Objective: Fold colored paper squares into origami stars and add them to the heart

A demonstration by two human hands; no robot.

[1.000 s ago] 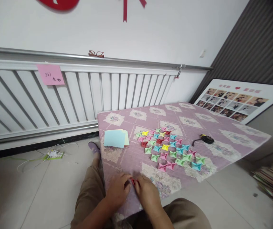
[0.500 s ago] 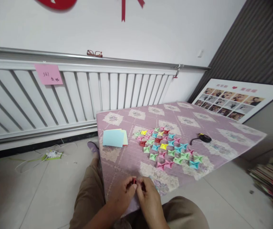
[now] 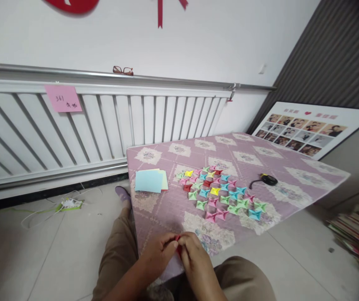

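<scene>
A small red piece of folded paper [image 3: 178, 247] shows between my hands at the table's near edge, mostly covered by fingers. My left hand [image 3: 164, 253] pinches it from the left with thumb and forefinger. From the other side, my right hand [image 3: 193, 255] has its fingers closed on the same paper. Beyond them lie several small folded paper pieces [image 3: 215, 191] in green, pink, blue, yellow and red, set out in rough rows. A stack of flat paper sheets [image 3: 149, 181], light blue on top, rests at the table's left.
A floral pink cloth [image 3: 159, 217] covers the table. Toward its right lies a black tape measure or similar object [image 3: 269, 179]. Behind stands a white radiator [image 3: 170, 117] with glasses [image 3: 123, 70] on the pipe. A power strip [image 3: 69, 204] with cables sits on the floor.
My right fingers have curled over the top of the red paper, and more of its red surface shows below between the hands. The pieces on the table have stayed put.
</scene>
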